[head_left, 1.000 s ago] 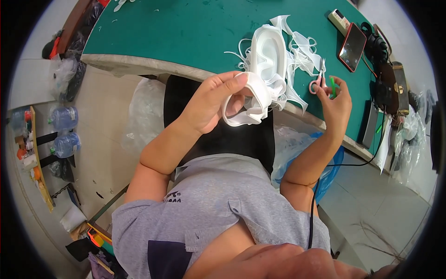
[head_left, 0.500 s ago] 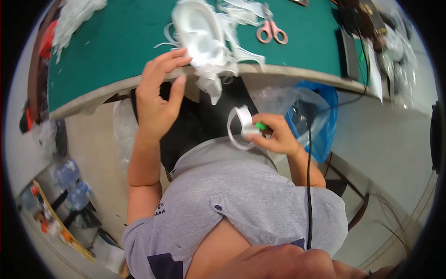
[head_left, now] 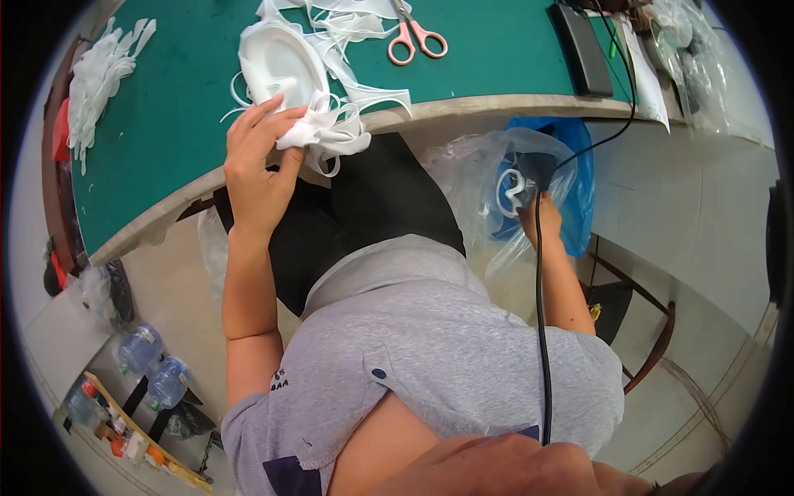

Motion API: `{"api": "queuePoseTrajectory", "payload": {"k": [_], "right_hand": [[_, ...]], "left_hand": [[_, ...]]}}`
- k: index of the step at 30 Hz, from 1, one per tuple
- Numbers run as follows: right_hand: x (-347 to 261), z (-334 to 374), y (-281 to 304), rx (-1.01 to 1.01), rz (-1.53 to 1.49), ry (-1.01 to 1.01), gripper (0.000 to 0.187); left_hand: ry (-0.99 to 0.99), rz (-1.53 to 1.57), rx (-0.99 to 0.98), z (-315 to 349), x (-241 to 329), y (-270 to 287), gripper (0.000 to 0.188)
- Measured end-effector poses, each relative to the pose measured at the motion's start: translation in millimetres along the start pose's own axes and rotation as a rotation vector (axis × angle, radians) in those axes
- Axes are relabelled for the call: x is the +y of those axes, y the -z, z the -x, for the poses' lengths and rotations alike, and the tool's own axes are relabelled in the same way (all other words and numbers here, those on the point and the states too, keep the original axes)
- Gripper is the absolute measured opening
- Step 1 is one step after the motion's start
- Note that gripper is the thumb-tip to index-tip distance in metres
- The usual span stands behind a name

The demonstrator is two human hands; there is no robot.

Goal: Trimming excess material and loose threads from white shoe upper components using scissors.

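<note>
At the table's near edge, my left hand (head_left: 263,161) has its thumb and fingers closed on a bunched white strappy fabric piece (head_left: 335,132). Beside the fingers lies a white moulded cup shape (head_left: 281,62), with thin straps trailing from it. Low on the right, my right hand (head_left: 543,219) reaches down to a clear plastic bag (head_left: 471,169). A curled white band (head_left: 509,194) shows at its fingertips, apparently held. A black cable crosses in front of this hand and hides part of the fingers.
Pink-handled scissors (head_left: 416,41) rest on the green tabletop (head_left: 488,70). A pile of white strips (head_left: 103,87) lies far left. A black box (head_left: 579,50) stands at the right. Below the table hangs a blue bag (head_left: 583,186); the black cable (head_left: 542,331) runs down across my body.
My right hand has moved right, from my lap to the plastic bag, with the white band. My left hand has closed on the bunched fabric. The green thing in my right hand no longer shows.
</note>
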State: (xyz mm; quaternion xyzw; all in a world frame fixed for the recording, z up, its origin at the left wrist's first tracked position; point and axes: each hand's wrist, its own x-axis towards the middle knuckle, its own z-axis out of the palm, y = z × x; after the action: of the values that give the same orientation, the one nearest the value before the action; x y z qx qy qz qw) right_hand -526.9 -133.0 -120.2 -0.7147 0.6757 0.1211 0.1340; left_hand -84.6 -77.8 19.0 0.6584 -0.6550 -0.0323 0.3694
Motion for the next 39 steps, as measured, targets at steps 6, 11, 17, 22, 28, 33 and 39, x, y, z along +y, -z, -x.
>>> {"api": "queuePoseTrajectory", "payload": {"k": [6, 11, 17, 22, 28, 33, 39], "right_hand": [[-127.3, 29.2, 31.4, -0.345, -0.509, 0.687, 0.02], [-233.0, 49.7, 111.4, -0.177, -1.025, 0.986, 0.013], [-290.8, 21.7, 163.7, 0.224, -1.483, 0.769, 0.009], [-311.0, 6.0, 185.9, 0.186, -1.434, 0.869, 0.012], [-339.4, 17.7, 198.8, 0.432, -0.988, 1.218, 0.019], [-346.2, 7.6, 198.0, 0.32, -0.997, 1.134, 0.016], [-347.3, -4.5, 231.2, -0.209, -1.543, 0.868, 0.02]], "left_hand": [[0.527, 1.07, 0.433, -6.1, -17.1, 8.2, 0.026], [0.464, 2.552, 0.19, -6.2, -47.0, 31.9, 0.053], [0.602, 2.261, 0.279, -13.8, -7.7, 41.8, 0.056], [0.61, 1.797, 0.308, -5.3, 4.3, 36.1, 0.037], [0.576, 1.629, 0.27, -1.5, 8.4, 31.6, 0.026], [0.669, 1.654, 0.387, -2.8, 14.7, 34.0, 0.022], [0.686, 1.626, 0.307, -1.9, 7.6, 28.8, 0.026]]}}
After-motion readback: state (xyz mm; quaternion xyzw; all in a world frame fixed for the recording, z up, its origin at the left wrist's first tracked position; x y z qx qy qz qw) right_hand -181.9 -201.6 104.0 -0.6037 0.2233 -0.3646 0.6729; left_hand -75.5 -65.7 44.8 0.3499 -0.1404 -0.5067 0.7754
